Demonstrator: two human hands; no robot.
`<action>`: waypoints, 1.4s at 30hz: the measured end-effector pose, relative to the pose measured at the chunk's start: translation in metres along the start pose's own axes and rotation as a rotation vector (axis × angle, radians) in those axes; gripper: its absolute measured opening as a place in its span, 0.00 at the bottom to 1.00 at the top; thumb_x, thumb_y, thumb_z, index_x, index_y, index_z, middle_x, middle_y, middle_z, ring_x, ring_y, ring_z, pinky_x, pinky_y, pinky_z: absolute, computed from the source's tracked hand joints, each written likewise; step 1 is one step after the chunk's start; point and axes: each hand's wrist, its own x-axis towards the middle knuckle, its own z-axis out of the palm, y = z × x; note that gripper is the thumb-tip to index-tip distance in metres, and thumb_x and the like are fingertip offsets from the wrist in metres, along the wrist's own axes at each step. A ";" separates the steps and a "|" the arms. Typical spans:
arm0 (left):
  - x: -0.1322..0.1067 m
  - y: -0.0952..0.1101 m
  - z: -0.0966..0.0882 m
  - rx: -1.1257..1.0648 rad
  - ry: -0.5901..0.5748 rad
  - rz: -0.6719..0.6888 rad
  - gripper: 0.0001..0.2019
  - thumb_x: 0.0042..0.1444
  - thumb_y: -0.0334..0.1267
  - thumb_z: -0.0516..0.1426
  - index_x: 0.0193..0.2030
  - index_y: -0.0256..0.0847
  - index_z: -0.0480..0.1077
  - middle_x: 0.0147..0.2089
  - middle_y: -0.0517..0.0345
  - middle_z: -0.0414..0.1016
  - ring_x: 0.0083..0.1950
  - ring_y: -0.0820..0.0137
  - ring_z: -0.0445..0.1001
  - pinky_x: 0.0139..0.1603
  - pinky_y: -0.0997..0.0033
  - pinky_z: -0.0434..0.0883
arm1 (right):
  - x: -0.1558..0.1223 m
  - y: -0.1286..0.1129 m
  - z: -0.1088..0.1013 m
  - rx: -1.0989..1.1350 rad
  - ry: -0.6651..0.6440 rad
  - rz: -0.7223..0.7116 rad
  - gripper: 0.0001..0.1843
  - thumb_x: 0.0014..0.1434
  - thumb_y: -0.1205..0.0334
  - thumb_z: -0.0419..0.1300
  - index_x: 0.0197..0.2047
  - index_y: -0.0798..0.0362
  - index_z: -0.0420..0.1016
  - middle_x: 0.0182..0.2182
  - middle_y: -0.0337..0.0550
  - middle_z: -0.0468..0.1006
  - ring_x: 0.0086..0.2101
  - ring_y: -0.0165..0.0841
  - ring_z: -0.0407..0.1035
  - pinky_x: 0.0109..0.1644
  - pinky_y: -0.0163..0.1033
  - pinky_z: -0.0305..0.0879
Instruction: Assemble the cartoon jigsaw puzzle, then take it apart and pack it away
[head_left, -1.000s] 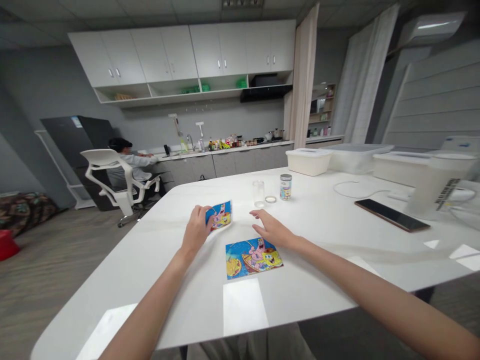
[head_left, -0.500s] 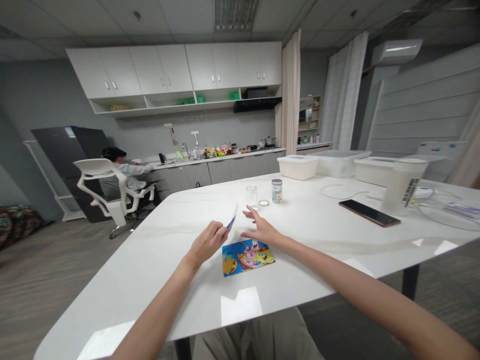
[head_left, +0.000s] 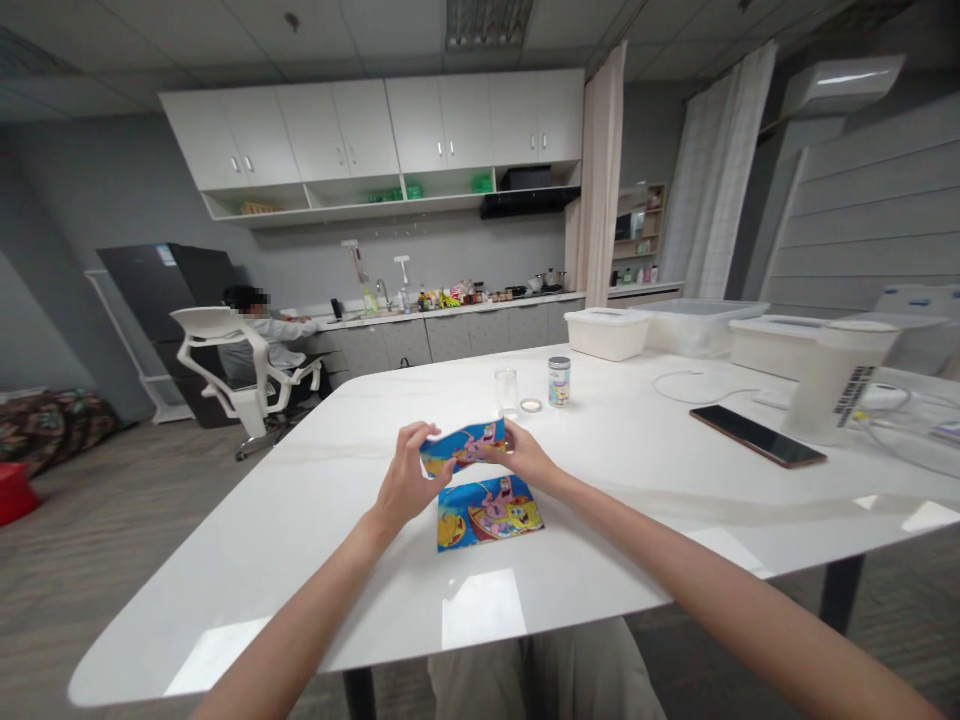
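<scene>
**Cartoon card held level over the desk**

The cartoon card [head_left: 463, 446] is hanging just above the desk [head_left: 637, 480], long axis running left to right, picture side tilting toward the person. The left hand [head_left: 405, 480] and right hand [head_left: 529, 458] are pinching its two ends. A matching picture [head_left: 487, 512] is lying flat beneath. Beyond, a clear jar [head_left: 507, 392] is standing open and looking empty, its lid [head_left: 530, 405] beside it; the labelled jar [head_left: 559, 381] is hiding its contents.

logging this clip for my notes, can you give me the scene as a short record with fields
left hand: pinches left end of blue cartoon picture card
right hand: pinches its right end, card held above glossy white table
below card: flat blue cartoon picture lying on table
beyond: clear glass cup, small round lid, cartoon-labelled tin
right side: black flat phone
background: seated person in white office chair
</scene>
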 end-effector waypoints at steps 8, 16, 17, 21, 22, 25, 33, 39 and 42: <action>-0.005 -0.017 0.021 -0.621 -0.066 -0.865 0.33 0.50 0.47 0.64 0.59 0.42 0.56 0.59 0.42 0.67 0.58 0.56 0.71 0.55 0.51 0.71 | 0.005 -0.001 -0.018 0.348 0.018 0.318 0.23 0.45 0.51 0.71 0.43 0.53 0.76 0.43 0.48 0.81 0.44 0.41 0.75 0.52 0.48 0.70; -0.009 -0.021 0.030 -0.832 -0.143 -1.010 0.32 0.45 0.46 0.67 0.54 0.39 0.61 0.51 0.43 0.76 0.53 0.58 0.75 0.58 0.50 0.68 | -0.004 -0.006 -0.022 0.540 -0.158 0.422 0.19 0.49 0.57 0.70 0.45 0.51 0.77 0.49 0.47 0.78 0.50 0.41 0.72 0.53 0.47 0.70; -0.009 -0.020 0.031 -0.841 -0.151 -1.002 0.32 0.45 0.46 0.68 0.54 0.39 0.62 0.49 0.45 0.77 0.52 0.58 0.76 0.57 0.50 0.68 | -0.005 -0.008 -0.022 0.543 -0.174 0.413 0.19 0.49 0.59 0.70 0.45 0.51 0.76 0.49 0.47 0.78 0.50 0.40 0.73 0.53 0.47 0.70; -0.009 -0.019 0.032 -0.851 -0.161 -1.014 0.31 0.43 0.44 0.69 0.53 0.39 0.63 0.50 0.45 0.76 0.52 0.58 0.75 0.56 0.50 0.68 | -0.005 -0.014 -0.026 0.573 -0.194 0.388 0.26 0.42 0.70 0.70 0.47 0.51 0.74 0.49 0.47 0.79 0.49 0.40 0.73 0.54 0.45 0.70; -0.009 -0.019 0.032 -0.848 -0.166 -1.025 0.31 0.43 0.44 0.69 0.53 0.40 0.63 0.50 0.45 0.76 0.52 0.57 0.75 0.56 0.50 0.69 | -0.005 -0.015 -0.027 0.579 -0.177 0.392 0.27 0.40 0.72 0.69 0.46 0.51 0.74 0.47 0.46 0.79 0.48 0.40 0.74 0.52 0.45 0.71; -0.009 -0.020 0.033 -0.842 -0.193 -1.035 0.33 0.41 0.45 0.69 0.53 0.40 0.63 0.49 0.47 0.76 0.49 0.59 0.77 0.53 0.53 0.70 | -0.004 -0.016 -0.029 0.570 -0.144 0.412 0.28 0.36 0.76 0.67 0.44 0.52 0.73 0.45 0.44 0.80 0.45 0.40 0.75 0.49 0.43 0.73; -0.005 -0.017 0.026 -0.767 -0.285 -0.970 0.22 0.47 0.51 0.64 0.42 0.39 0.66 0.35 0.55 0.80 0.41 0.62 0.78 0.50 0.57 0.69 | 0.000 -0.011 -0.027 0.497 -0.050 0.407 0.22 0.43 0.70 0.68 0.44 0.51 0.73 0.48 0.44 0.78 0.46 0.36 0.74 0.47 0.39 0.73; 0.000 -0.016 0.017 -0.694 -0.302 -0.934 0.19 0.51 0.54 0.60 0.34 0.38 0.71 0.35 0.52 0.80 0.41 0.62 0.78 0.50 0.60 0.69 | 0.001 -0.011 -0.027 0.444 -0.042 0.515 0.10 0.53 0.62 0.64 0.40 0.54 0.75 0.40 0.48 0.80 0.30 0.30 0.74 0.36 0.35 0.73; 0.000 -0.018 0.017 -0.691 -0.304 -0.932 0.20 0.50 0.55 0.61 0.34 0.38 0.72 0.35 0.52 0.80 0.40 0.62 0.77 0.50 0.61 0.69 | 0.000 -0.012 -0.028 0.427 -0.065 0.513 0.10 0.53 0.63 0.64 0.40 0.53 0.76 0.40 0.46 0.80 0.29 0.28 0.72 0.35 0.34 0.72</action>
